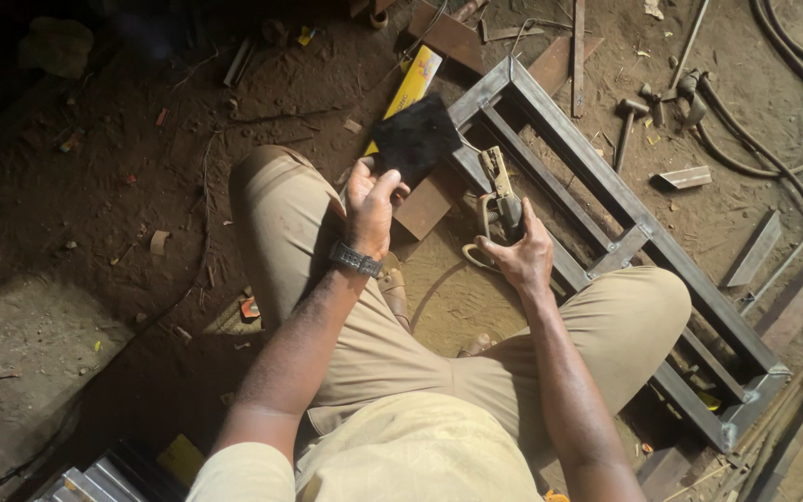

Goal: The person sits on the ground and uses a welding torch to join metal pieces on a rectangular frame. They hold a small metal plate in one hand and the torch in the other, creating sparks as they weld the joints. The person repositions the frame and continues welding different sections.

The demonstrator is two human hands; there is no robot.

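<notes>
I squat on a dirt floor, my knees in tan trousers. My left hand [369, 203], a watch on its wrist, holds up a dark rectangular welding shield [414, 138] by its lower corner. My right hand [516, 251] grips the handle of a welding electrode holder [497, 191], whose brass jaws rest on a grey steel frame [606, 191]. A pale cable loops from the holder beside my right hand.
A yellow electrode box [414, 82] lies behind the shield. A hammer [626, 125] and thick hoses [773, 139] lie at the upper right. Flat steel offcuts [755, 249] and scraps are scattered on the dirt floor [76, 232].
</notes>
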